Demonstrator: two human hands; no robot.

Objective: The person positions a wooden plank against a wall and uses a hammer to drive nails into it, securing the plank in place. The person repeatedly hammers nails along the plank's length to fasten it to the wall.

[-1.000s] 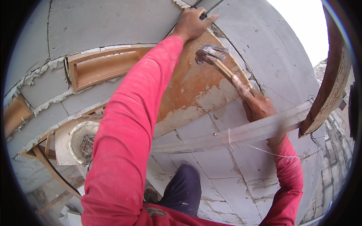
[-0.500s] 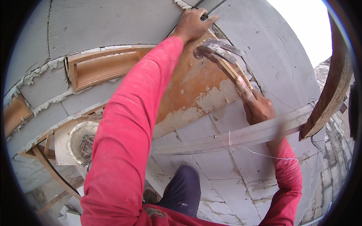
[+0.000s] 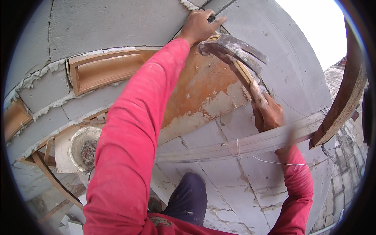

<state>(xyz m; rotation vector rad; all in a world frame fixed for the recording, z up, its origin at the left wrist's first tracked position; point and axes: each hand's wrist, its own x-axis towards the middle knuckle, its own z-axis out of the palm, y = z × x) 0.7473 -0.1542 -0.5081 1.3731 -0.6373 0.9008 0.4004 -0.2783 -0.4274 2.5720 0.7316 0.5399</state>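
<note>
My right hand (image 3: 269, 111) is closed round the wooden handle of a claw hammer (image 3: 231, 49), whose metal head is smeared with pale mortar. The hammer's head is up beside my left hand, its claw towards the right. My left hand (image 3: 200, 25) rests at the top end of an orange-brown wooden board (image 3: 199, 84) against grey blocks. Its fingers are bent and its thumb points right. Something dark shows between thumb and forefinger, too small to name. Patches of pale mortar cover the board's lower part.
A wooden beam (image 3: 274, 135) with wire round it crosses over my right forearm, joining an upright timber (image 3: 340, 94) at right. A bucket (image 3: 84, 149) holding small metal pieces stands at left. A wooden frame (image 3: 111, 72) sits in the grey block wall (image 3: 117, 25).
The hammer's head has shifted slightly up and is sharper now, its claw reaching further right. My left hand has stayed in place.
</note>
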